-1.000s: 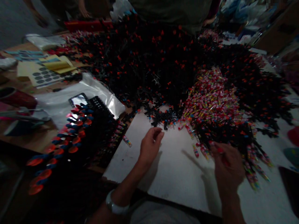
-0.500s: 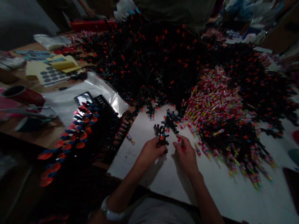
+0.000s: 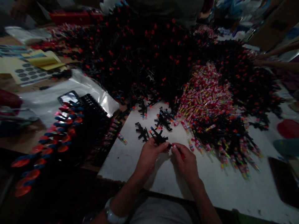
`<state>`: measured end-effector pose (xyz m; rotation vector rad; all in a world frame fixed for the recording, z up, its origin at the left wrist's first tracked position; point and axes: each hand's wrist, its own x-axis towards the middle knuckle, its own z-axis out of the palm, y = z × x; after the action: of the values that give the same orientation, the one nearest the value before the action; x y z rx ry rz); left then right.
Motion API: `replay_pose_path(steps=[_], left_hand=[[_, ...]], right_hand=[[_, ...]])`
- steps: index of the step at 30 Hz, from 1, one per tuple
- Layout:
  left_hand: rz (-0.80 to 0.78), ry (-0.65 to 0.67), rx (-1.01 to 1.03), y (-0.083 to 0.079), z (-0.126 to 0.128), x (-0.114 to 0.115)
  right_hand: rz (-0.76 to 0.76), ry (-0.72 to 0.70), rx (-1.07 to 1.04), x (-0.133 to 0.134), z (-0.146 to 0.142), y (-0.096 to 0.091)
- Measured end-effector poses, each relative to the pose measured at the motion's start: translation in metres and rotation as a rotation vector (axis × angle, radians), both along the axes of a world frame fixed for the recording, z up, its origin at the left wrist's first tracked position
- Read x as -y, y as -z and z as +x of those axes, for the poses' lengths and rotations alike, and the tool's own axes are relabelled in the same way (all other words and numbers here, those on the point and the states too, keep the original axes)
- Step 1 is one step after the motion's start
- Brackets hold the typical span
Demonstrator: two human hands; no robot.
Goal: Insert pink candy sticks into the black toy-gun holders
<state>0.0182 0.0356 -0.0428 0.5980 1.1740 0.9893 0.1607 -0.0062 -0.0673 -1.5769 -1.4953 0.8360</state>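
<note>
My left hand (image 3: 149, 155) is closed around a small black toy gun (image 3: 159, 137) just above a white board (image 3: 144, 174). My right hand (image 3: 185, 160) pinches a thin red candy tube (image 3: 177, 149) and holds its end against the toy gun. Both hands meet near the board's front middle. Right beside them lie two more loose black toy guns (image 3: 141, 132). A heap of red and yellow candy tubes (image 3: 205, 96) lies beyond my right hand. A large pile of black toy guns with orange tips (image 3: 149, 53) fills the far side.
A row of assembled pieces with orange and blue discs (image 3: 58, 130) lies at the left over a clear plastic bag (image 3: 77, 90). Sticker sheets (image 3: 28, 70) sit far left. Another person's arm (image 3: 273, 59) reaches in at the right. A red dish (image 3: 288, 128) sits at the right edge.
My right hand came from the candy tubes on the right to meet my left hand. My left hand picked up a black toy gun and drew it toward me.
</note>
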Motion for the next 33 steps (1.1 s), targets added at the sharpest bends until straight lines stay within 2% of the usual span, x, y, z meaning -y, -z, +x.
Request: replay_pose_path(steps=[7, 12, 17, 22, 24, 29, 31, 33], left_hand=[[0.045, -0.027, -0.054, 0.002, 0.0, 0.003], [0.066, -0.08, -0.076, 0.006, 0.005, 0.006], [0.102, -0.135, -0.123, 0.004, 0.007, 0.01], [0.139, -0.082, -0.214, -0.004, 0.005, 0.01], [0.164, -0.076, -0.247, -0.005, 0.006, 0.01], [0.151, -0.102, -0.277, 0.001, 0.011, 0.01], [0.14, -0.056, -0.238, 0.002, 0.012, 0.01], [0.161, 0.041, -0.209, 0.0, 0.009, 0.008]], right_hand=[[-0.078, -0.047, -0.034, 0.001, 0.005, 0.0], [0.036, -0.108, 0.093, 0.0, 0.0, 0.001], [0.163, -0.104, 0.185, 0.003, -0.006, 0.005], [0.032, -0.21, 0.021, 0.003, 0.003, 0.004], [0.006, -0.201, 0.007, 0.003, 0.003, 0.003], [0.058, -0.17, 0.084, 0.008, -0.013, 0.006], [0.053, -0.164, 0.09, 0.01, -0.014, 0.008], [0.079, -0.136, 0.13, 0.01, -0.003, 0.004]])
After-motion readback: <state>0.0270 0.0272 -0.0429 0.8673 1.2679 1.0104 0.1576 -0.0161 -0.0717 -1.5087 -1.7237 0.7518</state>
